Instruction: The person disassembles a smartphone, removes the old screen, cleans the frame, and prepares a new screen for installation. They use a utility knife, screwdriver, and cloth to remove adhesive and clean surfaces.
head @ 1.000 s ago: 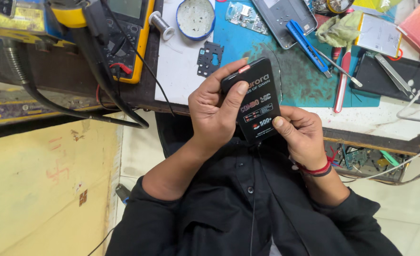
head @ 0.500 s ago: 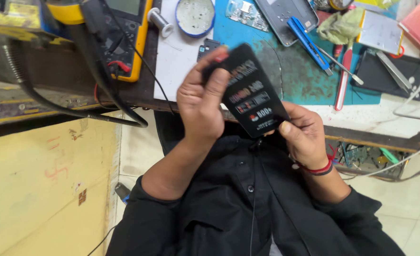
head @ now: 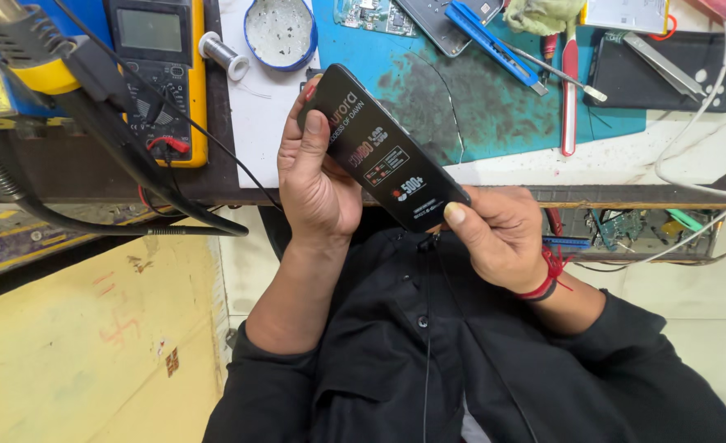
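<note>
Head view: the person holds a slim black box [head: 383, 148] with both hands above the front edge of the worktop [head: 494, 176], over the lap. The box is tilted, its upper end pointing up and to the left, its lower end down and to the right, with the printed face turned toward the camera. The left hand [head: 318, 176] is closed around the upper half of the box, thumb lying along the printed face and fingers wrapped behind it. The right hand [head: 498, 234] grips the lower end, thumb pressed against the bottom corner; a red thread band [head: 547, 275] sits at that wrist. Both sleeves are black. On the worktop behind the box lies a teal mat [head: 494, 107], stained dark near its middle. On the mat rest a blue knife [head: 494, 45], a red-handled tool [head: 569, 90] and a circuit board [head: 364, 15]. To the left of the mat stand a round blue-rimmed dish [head: 279, 31], a small solder spool [head: 222, 54] and a yellow multimeter [head: 159, 74]. A black hose [head: 125, 148] with a yellow collar crosses the upper left corner, well apart from the hands.
</note>
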`<move>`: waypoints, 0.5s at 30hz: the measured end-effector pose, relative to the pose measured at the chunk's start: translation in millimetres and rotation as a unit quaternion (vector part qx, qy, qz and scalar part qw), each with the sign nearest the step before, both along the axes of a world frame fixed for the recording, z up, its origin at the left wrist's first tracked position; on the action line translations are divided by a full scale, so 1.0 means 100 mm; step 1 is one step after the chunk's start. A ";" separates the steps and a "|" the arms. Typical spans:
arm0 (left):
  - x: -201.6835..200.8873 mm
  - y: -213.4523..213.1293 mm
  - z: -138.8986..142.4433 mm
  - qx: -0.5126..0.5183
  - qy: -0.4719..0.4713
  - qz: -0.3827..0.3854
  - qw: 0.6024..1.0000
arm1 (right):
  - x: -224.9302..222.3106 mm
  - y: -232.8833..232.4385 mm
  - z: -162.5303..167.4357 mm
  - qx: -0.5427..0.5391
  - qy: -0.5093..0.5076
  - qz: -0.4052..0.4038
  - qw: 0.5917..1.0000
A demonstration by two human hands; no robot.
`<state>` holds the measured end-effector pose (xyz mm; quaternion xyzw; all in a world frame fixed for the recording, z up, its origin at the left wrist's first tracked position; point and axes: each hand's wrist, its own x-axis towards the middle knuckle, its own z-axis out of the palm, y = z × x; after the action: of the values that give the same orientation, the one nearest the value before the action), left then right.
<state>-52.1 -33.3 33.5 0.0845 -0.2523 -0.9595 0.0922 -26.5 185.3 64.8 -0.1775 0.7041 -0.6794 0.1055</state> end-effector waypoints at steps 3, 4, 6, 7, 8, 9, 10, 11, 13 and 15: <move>0.01 0.00 0.00 -0.011 0.005 -0.002 1.000 | 0.00 -0.02 0.02 0.004 -0.010 -0.025 1.000; 0.01 0.00 0.00 -0.016 0.008 -0.003 1.000 | -0.02 -0.02 0.03 0.017 -0.014 -0.035 0.999; 0.02 0.04 0.01 -0.054 0.020 -0.007 0.998 | -0.06 -0.01 0.07 0.085 0.059 -0.053 0.993; 0.02 0.06 0.02 -0.073 0.026 -0.008 0.997 | -0.10 0.00 0.10 0.139 0.135 -0.060 0.979; 0.03 0.08 0.03 -0.051 0.025 -0.021 0.998 | -0.14 0.00 0.13 0.192 0.210 -0.065 0.957; 0.05 0.12 0.04 -0.028 0.022 -0.035 0.999 | -0.18 -0.01 0.17 0.226 0.270 -0.046 0.935; 0.06 0.15 0.06 -0.006 0.019 -0.049 0.999 | -0.22 -0.02 0.21 0.259 0.330 -0.027 0.908; 0.08 0.20 0.08 -0.021 0.044 -0.061 0.997 | -0.26 -0.06 0.24 0.290 0.389 -0.008 0.875; 0.10 0.29 0.10 -0.053 0.097 -0.083 0.990 | -0.29 -0.15 0.29 0.315 0.406 0.007 0.858; 0.07 0.35 0.10 -0.106 0.037 -0.077 0.991 | -0.27 -0.22 0.32 0.324 0.409 0.000 0.853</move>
<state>-44.6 1.6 43.9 0.0187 -0.3546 -0.9342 0.0361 -53.4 163.4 96.6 -0.3953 0.8637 -0.2792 -0.1408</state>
